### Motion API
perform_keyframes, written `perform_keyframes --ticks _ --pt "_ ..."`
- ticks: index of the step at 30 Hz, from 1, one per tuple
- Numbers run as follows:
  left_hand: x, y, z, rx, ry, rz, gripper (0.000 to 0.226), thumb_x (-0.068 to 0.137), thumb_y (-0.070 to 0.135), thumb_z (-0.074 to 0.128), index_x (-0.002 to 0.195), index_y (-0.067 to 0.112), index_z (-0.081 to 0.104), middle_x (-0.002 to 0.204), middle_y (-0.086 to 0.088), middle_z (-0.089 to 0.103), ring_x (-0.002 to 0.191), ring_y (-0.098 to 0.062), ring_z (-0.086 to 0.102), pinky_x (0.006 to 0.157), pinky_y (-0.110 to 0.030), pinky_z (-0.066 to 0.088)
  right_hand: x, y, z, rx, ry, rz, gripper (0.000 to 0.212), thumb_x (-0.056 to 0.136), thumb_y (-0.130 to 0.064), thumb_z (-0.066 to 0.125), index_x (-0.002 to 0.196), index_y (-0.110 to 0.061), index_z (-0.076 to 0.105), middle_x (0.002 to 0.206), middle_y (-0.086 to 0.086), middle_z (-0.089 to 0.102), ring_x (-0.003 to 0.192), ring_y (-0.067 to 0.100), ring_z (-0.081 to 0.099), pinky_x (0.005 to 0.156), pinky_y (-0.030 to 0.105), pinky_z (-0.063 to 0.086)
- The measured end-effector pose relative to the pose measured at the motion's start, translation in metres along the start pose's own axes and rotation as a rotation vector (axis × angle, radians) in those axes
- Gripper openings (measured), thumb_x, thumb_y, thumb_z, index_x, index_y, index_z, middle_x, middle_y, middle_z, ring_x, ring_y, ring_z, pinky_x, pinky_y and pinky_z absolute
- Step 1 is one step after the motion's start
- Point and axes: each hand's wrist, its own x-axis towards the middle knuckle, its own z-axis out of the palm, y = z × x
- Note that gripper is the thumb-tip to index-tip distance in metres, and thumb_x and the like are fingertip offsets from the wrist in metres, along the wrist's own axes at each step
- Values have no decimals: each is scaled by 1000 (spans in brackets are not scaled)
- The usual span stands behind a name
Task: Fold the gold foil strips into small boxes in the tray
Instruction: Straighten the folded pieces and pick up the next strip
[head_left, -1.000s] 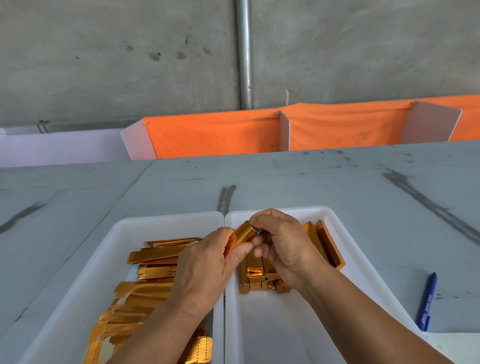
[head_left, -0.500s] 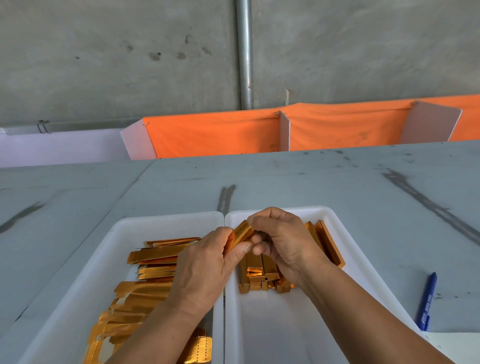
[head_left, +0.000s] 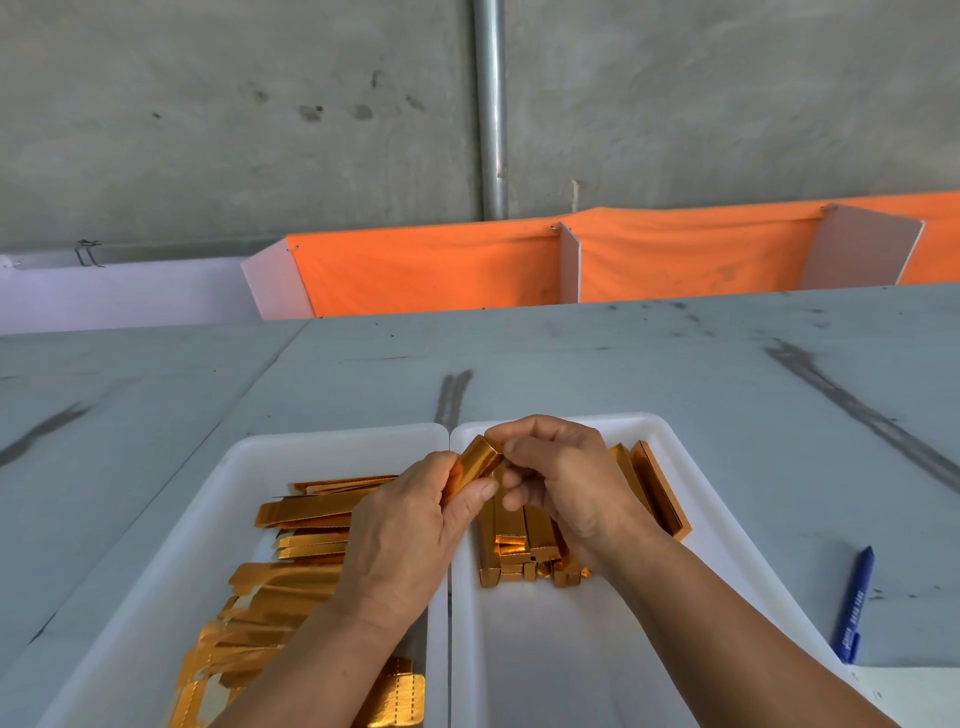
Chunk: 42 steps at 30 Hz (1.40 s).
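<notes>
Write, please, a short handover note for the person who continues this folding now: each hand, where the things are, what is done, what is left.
Left hand: grips the lower part of one gold box, held above the trays' shared edge.
Right hand: fingers pinch that box's upper end; whether it is closed I cannot tell.
Left tray: pile of flat strips, unfolded.
Right tray: folded boxes at its far end.
Done: those boxes. Left: finish the one in hand, put it in the right tray, then fold the remaining strips.
</notes>
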Motion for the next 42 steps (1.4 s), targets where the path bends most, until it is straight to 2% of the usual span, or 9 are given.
perform_keyframes --ticks 17,21,26,30,32,35,39,42 --pt "-1 1 -1 21 18 -5 38 83 64 35 88 28 48 59 15 38 51 -5 45 50 -10 29 0 2 0 45 -29 -31 6 93 -11 67 93 -8 72 68 8 70 56 16 66 60 23 57" --pt "-1 1 1 39 29 -22 48 82 66 31 92 25 54 59 14 40 51 -5 47 49 -10 30 0 5 2 -32 -8 -98 9 91 -11 68 87 -13 75 67 4 71 58 17 68 66 25 59" --pt "-1 -1 0 44 40 -38 50 83 65 33 94 22 57 58 14 40 49 -5 47 48 -11 30 -2 6 6 -114 -18 -154 18 93 -9 66 83 -21 76 70 3 74 61 16 70 65 23 59" --pt "-1 0 -1 49 31 -25 47 84 63 36 91 21 58 57 14 39 47 -5 45 48 -11 28 -1 7 5 -155 -14 -151 8 93 -11 66 90 -16 73 79 9 74 66 19 70 70 30 61" --pt "0 1 -1 61 18 -16 46 84 62 38 91 21 57 58 15 38 48 -5 45 48 -11 27 -1 9 5 -192 -3 -163 6 93 -14 67 96 -18 70 76 5 71 60 14 68 68 29 59" --pt "0 1 0 63 16 -8 45 85 61 40 91 20 58 58 15 37 48 -5 44 48 -12 28 -1 10 5 -260 20 -189 16 94 -17 66 106 -25 70 78 -2 69 56 8 65 67 22 55" --pt "0 0 1 73 16 -7 42 85 60 42 90 22 58 58 17 36 47 -3 43 48 -10 26 -2 10 6 -263 35 -218 16 93 -15 68 99 -27 75 94 0 68 53 5 63 60 13 51" --pt "-1 0 0 69 17 -4 45 84 63 39 92 22 58 58 17 36 47 -3 43 48 -9 26 -1 8 4 -273 22 -199 14 93 -16 68 99 -27 75 79 -7 70 52 5 62 59 13 50"
